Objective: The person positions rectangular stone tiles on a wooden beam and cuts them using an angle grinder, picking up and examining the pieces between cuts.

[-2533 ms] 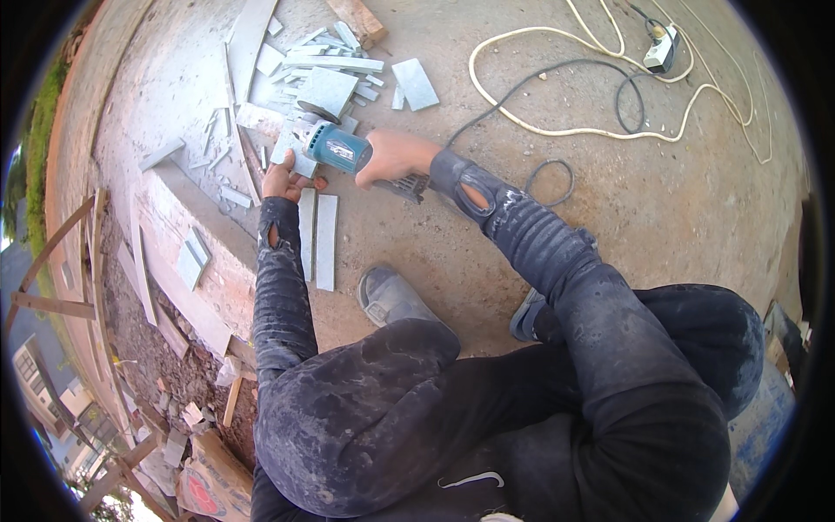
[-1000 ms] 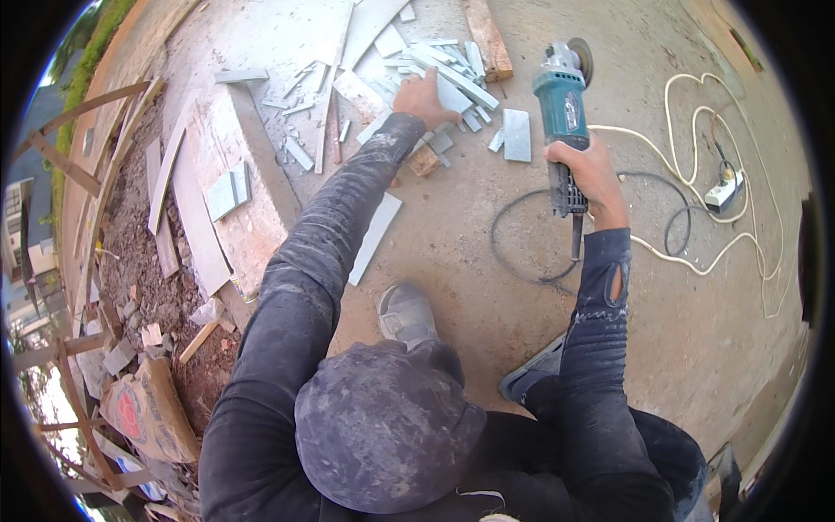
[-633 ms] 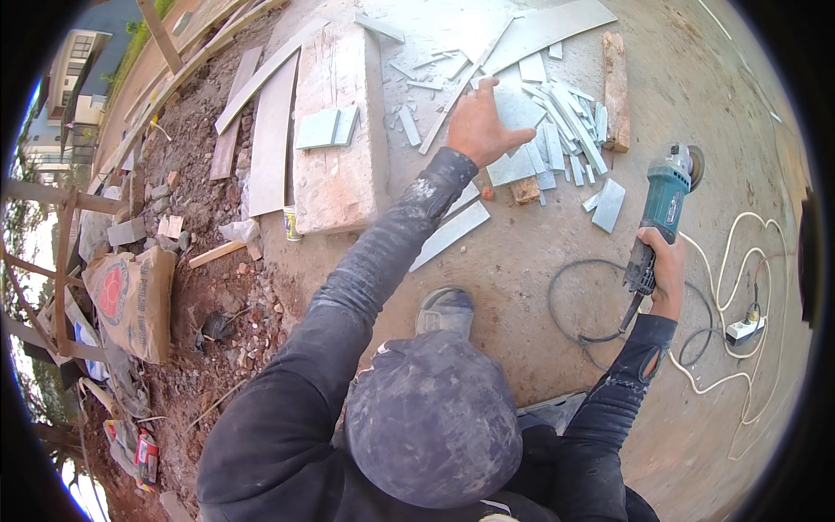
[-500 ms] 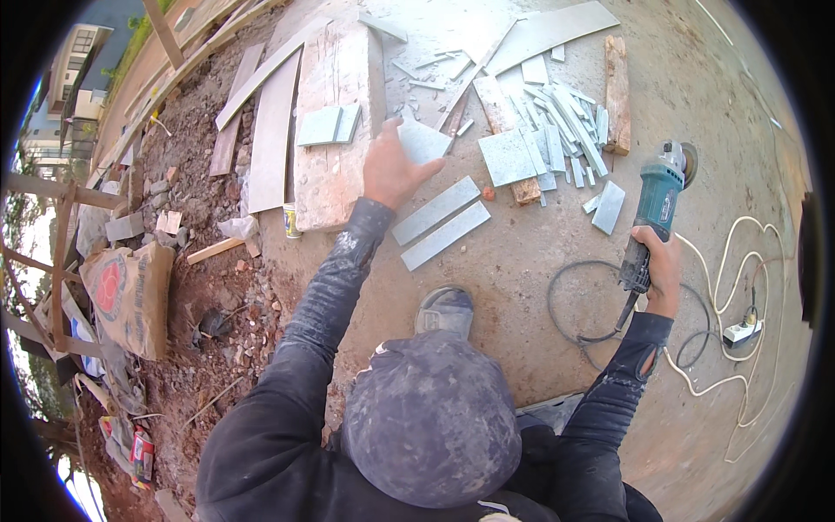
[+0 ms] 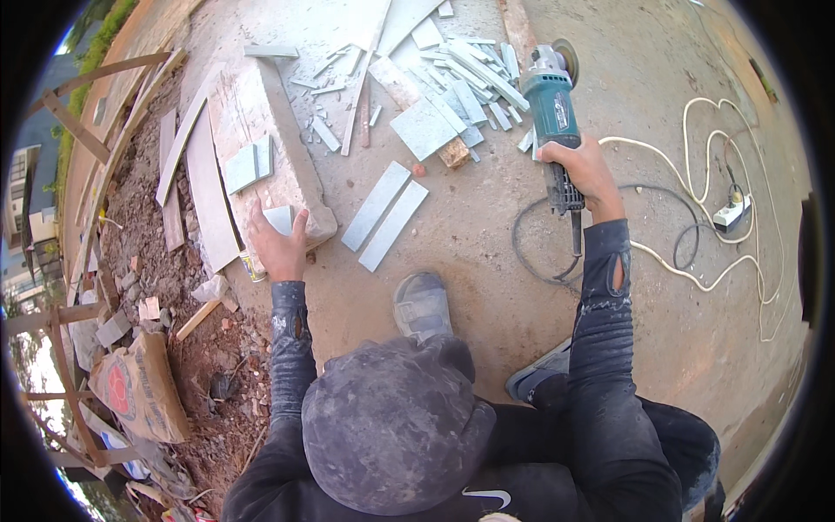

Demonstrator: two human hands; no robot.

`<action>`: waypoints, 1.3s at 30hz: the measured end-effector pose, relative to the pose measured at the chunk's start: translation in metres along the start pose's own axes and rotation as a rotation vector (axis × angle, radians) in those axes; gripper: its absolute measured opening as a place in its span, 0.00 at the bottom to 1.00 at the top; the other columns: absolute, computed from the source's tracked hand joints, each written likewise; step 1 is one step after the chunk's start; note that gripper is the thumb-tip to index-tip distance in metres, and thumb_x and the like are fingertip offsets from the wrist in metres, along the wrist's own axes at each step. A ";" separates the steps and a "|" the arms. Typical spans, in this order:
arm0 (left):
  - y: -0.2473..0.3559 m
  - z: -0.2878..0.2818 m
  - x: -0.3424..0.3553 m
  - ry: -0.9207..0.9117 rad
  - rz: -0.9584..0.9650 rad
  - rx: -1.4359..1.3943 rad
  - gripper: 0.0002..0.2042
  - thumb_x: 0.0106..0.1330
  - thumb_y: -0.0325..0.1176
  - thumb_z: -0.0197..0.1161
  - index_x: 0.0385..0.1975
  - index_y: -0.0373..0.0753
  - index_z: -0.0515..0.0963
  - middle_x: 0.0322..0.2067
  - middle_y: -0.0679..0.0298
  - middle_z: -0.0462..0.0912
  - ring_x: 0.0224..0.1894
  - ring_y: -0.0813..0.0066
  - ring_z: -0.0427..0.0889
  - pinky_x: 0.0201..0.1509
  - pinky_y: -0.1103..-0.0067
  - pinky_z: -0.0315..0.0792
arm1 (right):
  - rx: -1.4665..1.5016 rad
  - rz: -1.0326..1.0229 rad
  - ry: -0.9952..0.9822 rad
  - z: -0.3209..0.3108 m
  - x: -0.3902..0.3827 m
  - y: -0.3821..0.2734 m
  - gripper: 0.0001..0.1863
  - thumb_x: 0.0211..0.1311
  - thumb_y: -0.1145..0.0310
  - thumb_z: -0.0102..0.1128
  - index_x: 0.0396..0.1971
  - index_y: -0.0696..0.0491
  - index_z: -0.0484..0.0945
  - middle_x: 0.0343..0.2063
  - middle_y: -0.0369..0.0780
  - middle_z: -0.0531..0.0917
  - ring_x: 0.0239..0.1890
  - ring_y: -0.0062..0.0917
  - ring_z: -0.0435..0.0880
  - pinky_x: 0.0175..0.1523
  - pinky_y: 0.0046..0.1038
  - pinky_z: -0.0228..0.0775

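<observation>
My left hand point(image 5: 277, 252) grips a small pale grey tile piece point(image 5: 279, 219) between thumb and fingers, at the near end of a long, pale, dusty block point(image 5: 300, 187). Two more tile pieces point(image 5: 250, 163) lie overlapping on the block just beyond it. My right hand point(image 5: 590, 174) is wrapped round the rear body of a teal angle grinder point(image 5: 554, 113), its disc point(image 5: 566, 59) at the far end. Between the hands, two tile strips point(image 5: 377, 207) lie side by side on the ground. Beyond them a squarish tile point(image 5: 428, 129) rests partly on a wooden piece point(image 5: 454, 154).
Narrow tile offcuts point(image 5: 478, 74) are heaped at the far middle. A black cord point(image 5: 524, 252) loops below the grinder. At right, a white cable point(image 5: 696, 287) runs by a power strip point(image 5: 731, 213). Rubble and a brown paper sack point(image 5: 143, 391) lie at left.
My left hand has carried the tile piece left and nearer, to the block's near end. The grinder in my right hand has shifted left towards the offcuts. The whole view has turned somewhat.
</observation>
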State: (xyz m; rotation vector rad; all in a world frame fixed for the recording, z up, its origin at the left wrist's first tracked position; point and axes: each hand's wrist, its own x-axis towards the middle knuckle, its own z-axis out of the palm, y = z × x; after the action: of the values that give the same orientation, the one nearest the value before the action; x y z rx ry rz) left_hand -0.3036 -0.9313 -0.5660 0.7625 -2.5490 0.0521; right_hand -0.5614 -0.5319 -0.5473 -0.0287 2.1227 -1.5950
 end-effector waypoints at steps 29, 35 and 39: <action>0.171 0.158 0.063 -0.863 -0.764 -1.228 0.11 0.66 0.30 0.64 0.39 0.31 0.72 0.29 0.59 0.79 0.25 0.71 0.82 0.26 0.79 0.79 | -0.387 -0.150 -0.220 0.099 0.042 0.029 0.34 0.33 0.55 0.67 0.37 0.69 0.77 0.34 0.58 0.82 0.38 0.48 0.83 0.44 0.35 0.75; 0.171 0.165 0.066 -0.851 -0.699 -1.197 0.22 0.64 0.21 0.59 0.57 0.33 0.61 0.36 0.59 0.79 0.29 0.70 0.83 0.29 0.76 0.81 | -0.421 -0.136 -0.262 0.114 0.062 0.025 0.35 0.32 0.53 0.69 0.35 0.70 0.78 0.33 0.59 0.82 0.39 0.46 0.85 0.44 0.35 0.77; 0.158 0.170 0.070 -0.870 -0.645 -1.187 0.20 0.63 0.20 0.57 0.55 0.33 0.63 0.36 0.59 0.79 0.29 0.70 0.83 0.28 0.76 0.81 | -0.403 -0.128 -0.318 0.121 0.065 0.016 0.34 0.31 0.53 0.69 0.33 0.70 0.78 0.34 0.59 0.82 0.39 0.47 0.85 0.44 0.35 0.77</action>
State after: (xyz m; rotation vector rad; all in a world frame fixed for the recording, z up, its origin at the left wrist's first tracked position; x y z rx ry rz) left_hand -0.5111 -0.8621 -0.6695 1.1089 -2.1608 -2.1289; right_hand -0.5682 -0.6552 -0.6105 -0.5240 2.1779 -1.1108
